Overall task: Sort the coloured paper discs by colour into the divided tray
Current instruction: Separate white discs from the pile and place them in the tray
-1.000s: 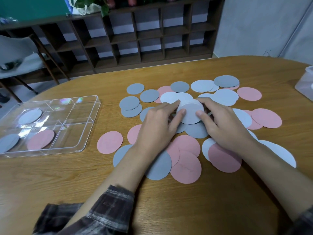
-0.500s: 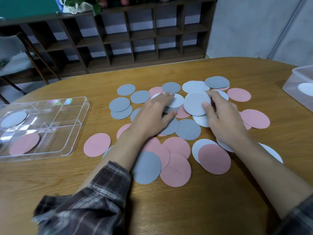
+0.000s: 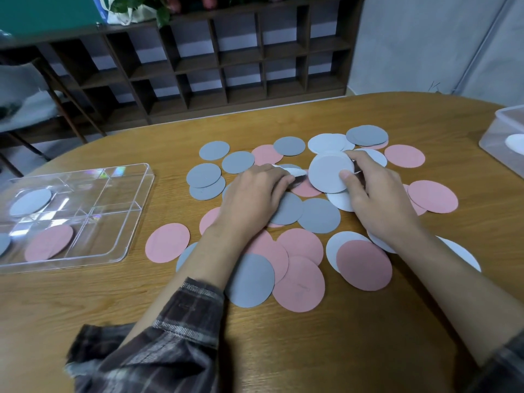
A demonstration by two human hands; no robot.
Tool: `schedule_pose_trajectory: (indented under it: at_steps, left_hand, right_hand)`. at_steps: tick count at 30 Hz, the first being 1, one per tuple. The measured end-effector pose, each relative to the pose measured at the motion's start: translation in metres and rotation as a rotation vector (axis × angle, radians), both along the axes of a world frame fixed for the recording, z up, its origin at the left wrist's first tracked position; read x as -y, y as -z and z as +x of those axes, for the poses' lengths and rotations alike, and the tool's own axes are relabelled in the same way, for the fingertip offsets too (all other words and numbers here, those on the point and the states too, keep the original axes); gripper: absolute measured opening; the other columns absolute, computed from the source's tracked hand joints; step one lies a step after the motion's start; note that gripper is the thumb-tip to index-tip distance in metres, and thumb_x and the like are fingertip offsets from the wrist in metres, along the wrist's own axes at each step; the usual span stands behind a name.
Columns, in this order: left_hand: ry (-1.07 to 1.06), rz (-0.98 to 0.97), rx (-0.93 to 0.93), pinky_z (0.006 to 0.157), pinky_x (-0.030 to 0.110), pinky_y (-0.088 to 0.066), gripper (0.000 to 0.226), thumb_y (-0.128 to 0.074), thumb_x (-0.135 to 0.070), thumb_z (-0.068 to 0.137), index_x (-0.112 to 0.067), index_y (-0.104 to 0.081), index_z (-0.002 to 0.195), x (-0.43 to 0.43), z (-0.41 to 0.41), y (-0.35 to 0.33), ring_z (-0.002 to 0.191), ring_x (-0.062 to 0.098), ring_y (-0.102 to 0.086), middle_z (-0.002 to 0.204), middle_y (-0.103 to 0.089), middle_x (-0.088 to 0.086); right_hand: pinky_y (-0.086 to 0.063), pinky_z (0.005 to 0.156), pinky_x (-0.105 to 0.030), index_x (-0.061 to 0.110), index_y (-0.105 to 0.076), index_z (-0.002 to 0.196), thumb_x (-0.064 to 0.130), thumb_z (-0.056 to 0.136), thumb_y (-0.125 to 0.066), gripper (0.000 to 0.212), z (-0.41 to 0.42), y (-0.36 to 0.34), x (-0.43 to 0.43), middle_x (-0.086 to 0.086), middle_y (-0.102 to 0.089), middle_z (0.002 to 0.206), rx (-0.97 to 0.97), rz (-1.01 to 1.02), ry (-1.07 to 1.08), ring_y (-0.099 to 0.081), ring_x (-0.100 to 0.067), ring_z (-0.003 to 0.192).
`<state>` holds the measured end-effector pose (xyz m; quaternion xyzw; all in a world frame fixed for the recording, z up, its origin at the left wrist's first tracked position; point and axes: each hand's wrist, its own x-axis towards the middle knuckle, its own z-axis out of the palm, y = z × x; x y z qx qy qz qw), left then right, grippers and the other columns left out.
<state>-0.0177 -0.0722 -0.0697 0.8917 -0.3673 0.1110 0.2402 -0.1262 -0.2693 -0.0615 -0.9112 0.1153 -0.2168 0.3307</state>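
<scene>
Pink, grey and pale blue-white paper discs lie scattered and overlapping on the wooden table (image 3: 368, 336). My right hand (image 3: 377, 199) holds a pale disc (image 3: 329, 171) tilted up off the pile, thumb on its face. My left hand (image 3: 252, 197) rests on the pile, its fingertips pinching the edge of another pale disc (image 3: 295, 173). The clear divided tray (image 3: 124, 211) sits at the left. It holds a pale disc (image 3: 31, 201), a pink disc (image 3: 49, 242) and a grey disc (image 3: 2, 243) in separate compartments.
A clear plastic box (image 3: 502, 137) with something white inside stands at the table's right edge. A dark wooden shelf unit (image 3: 226, 61) runs behind the table. A chair (image 3: 25, 100) stands at the back left.
My right hand has lifted the pale disc off the pile and tilted it up. My left hand slid forward to another pale disc. The view has shifted slightly.
</scene>
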Motion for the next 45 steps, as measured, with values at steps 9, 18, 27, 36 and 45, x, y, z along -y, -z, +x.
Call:
schedule_pose_trajectory:
  at_steps: [9, 18, 27, 36, 45]
  left_hand:
    - [-0.028, -0.218, 0.065, 0.077, 0.035, -0.047, 0.021, -0.048, -0.025, 0.109, -0.016, -0.067, 0.110, -0.013, -0.021, -0.009, 0.094, 0.018, -0.059, 0.101, -0.070, -0.005]
    - [-0.043, -0.510, -0.215, 0.067, 0.012, -0.049, 0.010, -0.070, -0.010, 0.092, -0.014, -0.073, 0.100, -0.009, -0.041, -0.010, 0.077, 0.008, -0.067, 0.088, -0.071, -0.010]
    - [-0.067, -0.510, -0.224, 0.073, 0.006, -0.047, 0.030, -0.075, -0.020, 0.093, -0.022, -0.076, 0.122, -0.006, -0.041, -0.008, 0.083, 0.001, -0.068, 0.101, -0.075, -0.005]
    - [-0.096, -0.510, -0.096, 0.071, 0.035, -0.052, 0.013, -0.073, -0.019, 0.094, -0.008, -0.079, 0.096, -0.003, -0.041, -0.004, 0.074, 0.016, -0.065, 0.081, -0.075, 0.004]
    - [-0.049, -0.418, -0.107, 0.087, 0.029, -0.055, 0.028, -0.071, -0.033, 0.096, -0.018, -0.078, 0.118, -0.007, -0.033, -0.006, 0.098, 0.010, -0.069, 0.108, -0.077, -0.003]
  right_hand:
    - [-0.036, 0.070, -0.009, 0.019, -0.054, 0.141, 0.022, 0.106, -0.050, 0.036, -0.004, -0.004, -0.002, -0.003, -0.066, 0.111, -0.011, 0.051, -0.006, -0.060, -0.019, 0.101]
    - [-0.055, 0.080, -0.025, 0.036, -0.047, 0.151, 0.021, 0.106, -0.052, 0.048, -0.006, -0.002, -0.012, 0.006, -0.066, 0.085, 0.035, 0.136, -0.178, -0.066, -0.010, 0.084]
    - [-0.049, 0.081, -0.014, 0.035, -0.044, 0.152, 0.018, 0.109, -0.040, 0.046, -0.003, 0.001, -0.016, 0.001, -0.066, 0.089, -0.035, 0.202, -0.238, -0.064, -0.012, 0.087]
    - [-0.045, 0.081, -0.035, 0.026, -0.029, 0.160, 0.036, 0.108, -0.042, 0.055, -0.005, 0.001, -0.019, 0.001, -0.053, 0.091, -0.095, 0.025, -0.264, -0.052, -0.011, 0.090]
    - [-0.034, 0.077, -0.003, 0.022, -0.048, 0.150, 0.025, 0.107, -0.048, 0.043, -0.004, 0.000, -0.020, 0.006, -0.062, 0.126, -0.011, -0.060, -0.179, -0.049, -0.001, 0.106]
